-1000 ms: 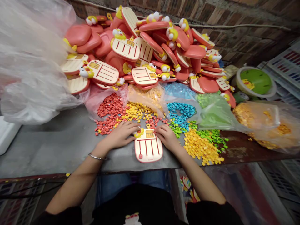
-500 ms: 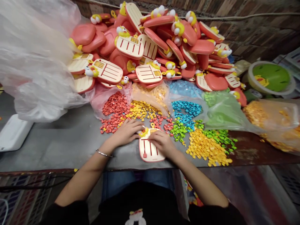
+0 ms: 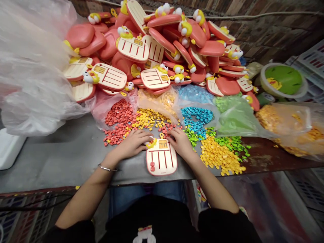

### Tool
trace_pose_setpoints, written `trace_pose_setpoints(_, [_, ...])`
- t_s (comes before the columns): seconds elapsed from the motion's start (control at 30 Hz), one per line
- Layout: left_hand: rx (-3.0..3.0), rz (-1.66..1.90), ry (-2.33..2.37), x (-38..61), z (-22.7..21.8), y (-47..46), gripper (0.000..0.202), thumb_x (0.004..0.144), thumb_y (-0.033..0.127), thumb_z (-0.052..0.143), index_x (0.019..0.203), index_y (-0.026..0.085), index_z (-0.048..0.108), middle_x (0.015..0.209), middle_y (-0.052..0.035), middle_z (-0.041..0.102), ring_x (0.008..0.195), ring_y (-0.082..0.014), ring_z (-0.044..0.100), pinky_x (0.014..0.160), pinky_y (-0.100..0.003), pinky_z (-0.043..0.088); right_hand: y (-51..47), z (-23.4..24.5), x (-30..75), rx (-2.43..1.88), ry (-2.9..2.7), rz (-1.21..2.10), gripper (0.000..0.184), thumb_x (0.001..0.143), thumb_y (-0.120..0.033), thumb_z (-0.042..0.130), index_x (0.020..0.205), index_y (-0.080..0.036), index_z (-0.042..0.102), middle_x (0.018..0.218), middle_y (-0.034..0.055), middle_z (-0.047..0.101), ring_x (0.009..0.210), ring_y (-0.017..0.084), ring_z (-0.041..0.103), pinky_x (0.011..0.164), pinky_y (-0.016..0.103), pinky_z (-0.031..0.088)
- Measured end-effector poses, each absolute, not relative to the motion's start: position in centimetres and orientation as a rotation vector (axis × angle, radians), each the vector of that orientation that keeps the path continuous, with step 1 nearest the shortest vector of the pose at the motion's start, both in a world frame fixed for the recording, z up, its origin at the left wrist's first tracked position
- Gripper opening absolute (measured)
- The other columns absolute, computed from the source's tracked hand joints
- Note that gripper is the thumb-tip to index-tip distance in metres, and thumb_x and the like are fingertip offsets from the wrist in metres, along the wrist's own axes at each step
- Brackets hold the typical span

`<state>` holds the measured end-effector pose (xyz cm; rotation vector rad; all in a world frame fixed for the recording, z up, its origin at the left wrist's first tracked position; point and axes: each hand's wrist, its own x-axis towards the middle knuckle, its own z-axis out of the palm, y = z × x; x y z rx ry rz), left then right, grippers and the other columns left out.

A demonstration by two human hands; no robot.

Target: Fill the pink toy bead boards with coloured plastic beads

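On the table before me lies a cream toy board (image 3: 170, 160) with a red rim, long slots and a yellow head with white eyes. Two small red pieces (image 3: 152, 166) sit in its leftmost slot. My left hand (image 3: 135, 143) holds the board by its yellow head, fingers bent around that corner. Just past the board's top right corner is my right hand (image 3: 181, 143), its fingers curled down at loose red pieces (image 3: 165, 128). Whatever its fingertips pinch is hidden.
Loose red pieces (image 3: 118, 116), yellow pieces (image 3: 219, 155), blue pieces (image 3: 197, 116) and green pieces (image 3: 235, 145) spill from plastic bags. Behind rises a heap of finished-looking red boards (image 3: 212, 49). A large clear bag (image 3: 37, 74) stands left, a round tub (image 3: 263, 82) right.
My right hand has moved off the board's face to the red pieces beyond it. A second red piece now shows in the left slot. The left hand stays at the head.
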<state>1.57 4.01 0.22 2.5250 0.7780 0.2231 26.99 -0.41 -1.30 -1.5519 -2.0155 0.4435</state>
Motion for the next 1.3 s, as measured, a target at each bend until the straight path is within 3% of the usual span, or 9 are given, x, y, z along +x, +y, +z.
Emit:
trace_pose_setpoints(0.13, [2.512, 0.216, 0.777, 1.3, 0.4, 4.2, 0.029, 0.095, 0.027, 0.054, 0.123, 0.026, 0.062, 0.138, -0.005, 0.058, 0.122, -0.0265, 0.049, 0.099, -0.043, 0.034, 1.0, -1.4, 27.0, -1.635, -2.213, 0.372, 0.015, 0.092, -0.015, 0.056, 0.085, -0.019, 0.068, 0.09, 0.0086, 0.067, 0.088, 0.023, 0.06, 0.079, 0.034, 0.048])
trace_pose_setpoints(0.27, [2.51, 0.224, 0.775, 1.1, 0.4, 4.3, 0.028, 0.095, 0.028, 0.055, 0.122, 0.026, 0.061, 0.137, -0.0044, 0.059, 0.122, -0.0257, 0.049, 0.1, -0.042, 0.034, -0.1, -0.6, 27.5, -1.431, -2.099, 0.512, 0.012, 0.094, -0.017, 0.056, 0.087, -0.02, 0.066, 0.09, 0.0059, 0.066, 0.086, 0.02, 0.061, 0.078, 0.031, 0.049])
trace_pose_setpoints(0.5, [2.531, 0.242, 0.794, 1.1, 0.3, 4.2, 0.027, 0.095, 0.032, 0.054, 0.12, 0.027, 0.063, 0.134, -0.0044, 0.06, 0.118, -0.0248, 0.05, 0.097, -0.04, 0.034, -2.6, -1.3, 28.3, -1.328, -2.146, 0.434, 0.016, 0.095, -0.021, 0.054, 0.084, -0.021, 0.066, 0.089, 0.0078, 0.069, 0.086, 0.023, 0.059, 0.081, 0.039, 0.049])
trace_pose_setpoints(0.7, [2.559, 0.222, 0.821, 1.3, 0.6, 4.1, 0.023, 0.095, 0.032, 0.055, 0.116, 0.026, 0.064, 0.134, -0.0042, 0.06, 0.115, -0.0252, 0.05, 0.093, -0.04, 0.035, -4.3, -1.0, 27.8, -1.25, -2.085, 0.633, 0.013, 0.094, -0.024, 0.057, 0.084, -0.022, 0.066, 0.083, 0.0057, 0.068, 0.082, 0.021, 0.063, 0.076, 0.036, 0.051])
trace_pose_setpoints(0.8, [2.566, 0.218, 0.808, 1.2, 0.7, 4.1, 0.024, 0.094, 0.032, 0.057, 0.117, 0.026, 0.064, 0.136, -0.0034, 0.059, 0.116, -0.0258, 0.049, 0.094, -0.04, 0.035, -4.3, -1.4, 25.7, -1.306, -2.014, 0.621, 0.006, 0.092, -0.025, 0.061, 0.094, -0.022, 0.066, 0.087, 0.0061, 0.069, 0.083, 0.022, 0.065, 0.077, 0.036, 0.052])
trace_pose_setpoints(0.93, [2.552, 0.228, 0.816, 1.0, 0.9, 4.1, 0.025, 0.094, 0.027, 0.055, 0.118, 0.026, 0.063, 0.135, -0.0031, 0.06, 0.115, -0.0257, 0.049, 0.094, -0.041, 0.034, -3.5, -1.8, 22.3, -1.266, -2.053, 0.645, 0.011, 0.088, -0.018, 0.064, 0.098, -0.021, 0.064, 0.093, 0.007, 0.071, 0.092, 0.023, 0.066, 0.083, 0.037, 0.051])
trace_pose_setpoints(1.17, [2.558, 0.238, 0.795, 0.7, 0.7, 4.3, 0.024, 0.094, 0.028, 0.058, 0.117, 0.026, 0.063, 0.134, -0.0031, 0.06, 0.115, -0.0253, 0.048, 0.092, -0.04, 0.033, -3.3, -1.2, 20.7, -1.23, -2.09, 0.809, 0.013, 0.085, -0.013, 0.067, 0.096, -0.019, 0.067, 0.087, 0.0049, 0.073, 0.085, 0.021, 0.067, 0.08, 0.032, 0.051])
trace_pose_setpoints(1.3, [2.534, 0.249, 0.772, 0.7, 0.5, 4.4, 0.024, 0.093, 0.03, 0.059, 0.116, 0.026, 0.064, 0.133, -0.0033, 0.061, 0.115, -0.0251, 0.049, 0.092, -0.04, 0.034, -3.4, -0.2, 23.0, -1.054, -2.056, 1.101, 0.014, 0.087, -0.024, 0.068, 0.1, -0.02, 0.068, 0.09, 0.0027, 0.074, 0.08, 0.017, 0.068, 0.075, 0.029, 0.053])
